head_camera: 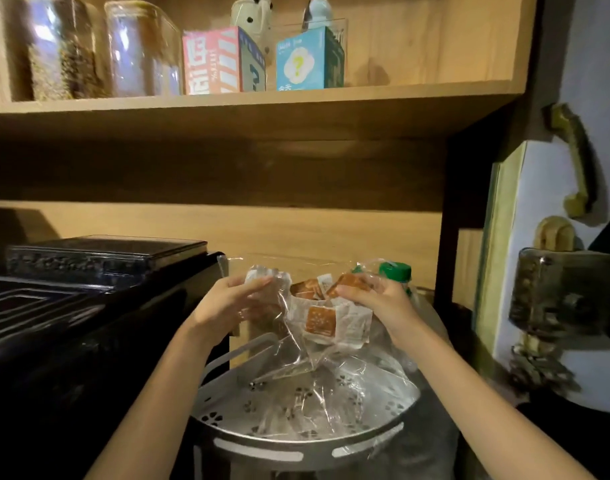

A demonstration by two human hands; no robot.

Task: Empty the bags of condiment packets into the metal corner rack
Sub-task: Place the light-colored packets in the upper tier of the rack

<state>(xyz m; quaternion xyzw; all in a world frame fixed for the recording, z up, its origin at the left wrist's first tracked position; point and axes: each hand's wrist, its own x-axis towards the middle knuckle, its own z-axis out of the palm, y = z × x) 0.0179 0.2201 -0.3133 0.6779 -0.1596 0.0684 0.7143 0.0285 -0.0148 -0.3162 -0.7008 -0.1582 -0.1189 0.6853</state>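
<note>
At frame centre, both hands, left (227, 299) and right (376, 299), pinch a crinkly clear plastic bag (296, 341) of orange-and-white condiment packets (320, 320) above the perforated metal corner rack (296, 441). It looks light, limp and slippery; gripping its lower corners should suit tipping.

Clear plastic bag (296, 341) at centre, holding white condiment packets (320, 322) printed with orange-brown squares. Silver-grey metal corner rack (307, 441) at 6 o'clock, punched with small flower-shaped holes. Green bottle cap (395, 271) at 3 o'clock of the bag. Pink-and-white striped box (213, 62) and light blue box (303, 60) with yellow question mark at 12 o'clock.
</note>
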